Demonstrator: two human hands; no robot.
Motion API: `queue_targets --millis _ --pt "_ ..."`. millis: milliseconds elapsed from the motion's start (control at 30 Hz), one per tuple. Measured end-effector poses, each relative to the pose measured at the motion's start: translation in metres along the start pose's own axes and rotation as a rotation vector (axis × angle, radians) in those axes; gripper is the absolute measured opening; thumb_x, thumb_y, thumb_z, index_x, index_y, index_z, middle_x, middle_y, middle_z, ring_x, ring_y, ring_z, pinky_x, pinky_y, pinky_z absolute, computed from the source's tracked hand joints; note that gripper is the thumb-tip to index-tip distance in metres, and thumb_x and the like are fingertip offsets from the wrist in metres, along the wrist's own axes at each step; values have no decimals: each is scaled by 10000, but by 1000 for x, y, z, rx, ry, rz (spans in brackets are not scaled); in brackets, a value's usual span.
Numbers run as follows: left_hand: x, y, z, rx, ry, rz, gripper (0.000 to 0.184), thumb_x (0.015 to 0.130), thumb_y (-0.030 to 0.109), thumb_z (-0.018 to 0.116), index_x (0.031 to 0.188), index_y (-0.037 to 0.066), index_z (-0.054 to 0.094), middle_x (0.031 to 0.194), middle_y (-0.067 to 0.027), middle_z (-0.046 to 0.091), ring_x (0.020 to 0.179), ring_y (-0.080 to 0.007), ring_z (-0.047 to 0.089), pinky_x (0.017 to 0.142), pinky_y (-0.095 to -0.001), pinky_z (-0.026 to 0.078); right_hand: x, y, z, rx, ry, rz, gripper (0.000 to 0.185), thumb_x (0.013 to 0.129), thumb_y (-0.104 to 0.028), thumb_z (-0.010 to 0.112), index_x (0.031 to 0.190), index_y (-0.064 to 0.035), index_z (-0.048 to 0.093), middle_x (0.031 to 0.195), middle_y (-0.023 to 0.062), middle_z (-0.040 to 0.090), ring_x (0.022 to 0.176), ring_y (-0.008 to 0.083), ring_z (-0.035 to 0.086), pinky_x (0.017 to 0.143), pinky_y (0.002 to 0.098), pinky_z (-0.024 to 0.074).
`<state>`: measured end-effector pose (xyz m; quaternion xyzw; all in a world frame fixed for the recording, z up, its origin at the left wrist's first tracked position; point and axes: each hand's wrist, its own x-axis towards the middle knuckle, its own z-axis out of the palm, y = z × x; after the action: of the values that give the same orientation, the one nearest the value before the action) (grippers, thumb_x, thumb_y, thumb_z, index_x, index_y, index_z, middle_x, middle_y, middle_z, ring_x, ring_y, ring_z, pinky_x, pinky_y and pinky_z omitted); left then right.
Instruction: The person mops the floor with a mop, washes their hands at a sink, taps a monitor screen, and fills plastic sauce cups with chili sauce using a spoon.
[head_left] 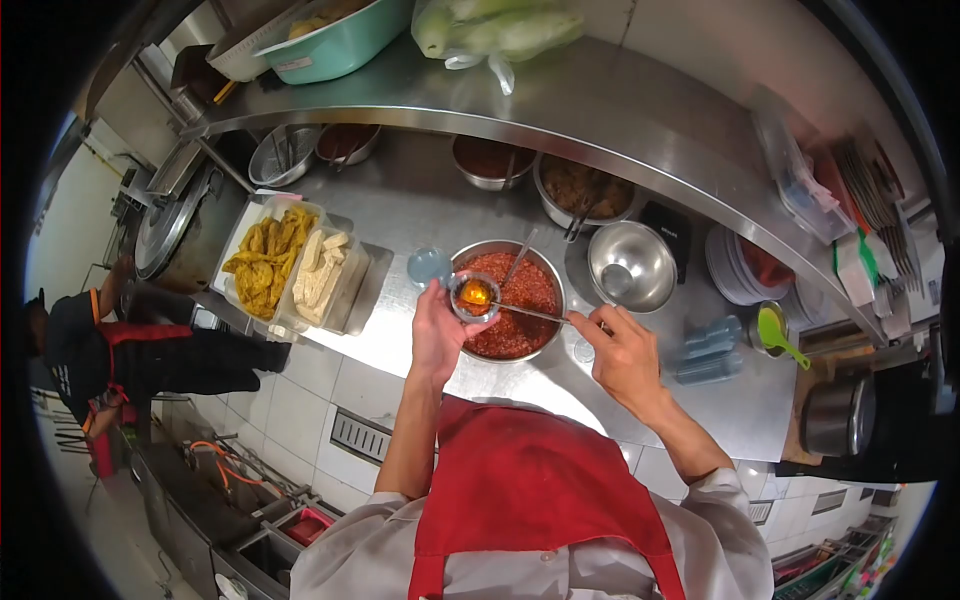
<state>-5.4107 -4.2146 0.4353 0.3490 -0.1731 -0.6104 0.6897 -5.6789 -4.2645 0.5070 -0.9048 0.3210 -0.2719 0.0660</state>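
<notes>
My left hand (437,335) holds a small clear plastic cup (472,314) above the left side of a steel bowl (561,300) of chunky red sauce (498,338). My right hand (622,360) grips the thin handle of a metal spoon (535,313). The spoon's head reaches into the cup, where something shiny and orange shows; I cannot tell the spoon's bowl from the cup's contents. Another utensil (522,252) stands in the red sauce. Just beyond my left fingers sits another small clear cup or lid (429,266).
Left are tubs of yellow food (275,245) and pale slabs (318,275). A steel bowl (650,270), stacked clear cups (708,350) and a green ladle (778,330) stand right. A steel shelf (600,130) overhangs the counter's back. Another person (110,350) stands at far left.
</notes>
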Motion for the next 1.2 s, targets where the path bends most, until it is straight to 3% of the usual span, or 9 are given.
queue_targets --millis 300,400,500,700,800,900,1000,1100,1200 --pt "2 1 12 -95 -68 -23 550 1045 409 376 1361 -30 479 1346 -240 591 1300 -389 573 979 -544 559 2 4 -8 79 84 12 508 669 118 643 1124 -81 747 826 45 589 740 246 610 585 370 506" --pt "8 -6 1 -126 -66 -2 514 1018 343 397 1388 -9 455 1384 -194 554 1254 -352 597 992 -590 546 -1 5 -10 266 46 145 415 759 131 640 1118 -47 747 828 67 610 742 238 619 594 338 496" --pt "5 -4 4 -135 -80 14 512 993 286 392 1406 -12 444 1411 -198 541 1284 -389 577 999 -596 542 -3 10 -8 531 -14 267 284 885 78 625 1127 -16 739 829 79 622 755 195 617 637 297 479" --pt "5 -5 -8 -288 -87 -48 511 974 250 408 1398 -30 456 1432 -231 524 1316 -450 537 964 -535 578 -7 28 16 987 -87 577 220 982 -21 584 1144 -3 732 807 63 611 751 143 580 718 272 460" --pt "3 -8 -23 -462 -112 -43 490 985 257 463 1393 -14 479 1438 -226 512 1370 -447 478 952 -510 588 -14 50 34 912 -128 607 208 943 -19 630 1121 49 714 816 63 621 746 150 583 710 280 464" --pt "-3 -7 -33 -549 -138 -53 465 1008 273 482 1389 8 495 1462 -218 488 1396 -443 447 947 -491 593 -18 54 44 424 -233 517 242 918 -62 661 1142 3 727 839 95 644 718 217 609 715 338 491" --pt "-6 -5 -37 -528 -155 -58 449 1039 295 461 1399 28 492 1480 -193 474 1393 -425 453 932 -476 602 -21 42 52 32 -396 352 275 894 -118 691 1151 -27 735 933 106 671 844 300 641 779 432 507" --pt "-8 -8 -33 -320 -111 13 431 1051 266 466 1416 37 474 1469 -160 489 1359 -386 496 902 -469 616 -16 31 56 -96 -441 266 405 892 -185 717 1270 -45 679 1121 124 650 1072 344 617 907 468 499" --pt "-14 -15 -19 -26 -80 102 433 1030 185 520 1435 49 454 1442 -131 514 1304 -340 550 883 -471 621 12 7 32 147 -162 86 593 871 -243 767 1403 -64 578 1294 149 559 1222 344 546 1026 450 458"
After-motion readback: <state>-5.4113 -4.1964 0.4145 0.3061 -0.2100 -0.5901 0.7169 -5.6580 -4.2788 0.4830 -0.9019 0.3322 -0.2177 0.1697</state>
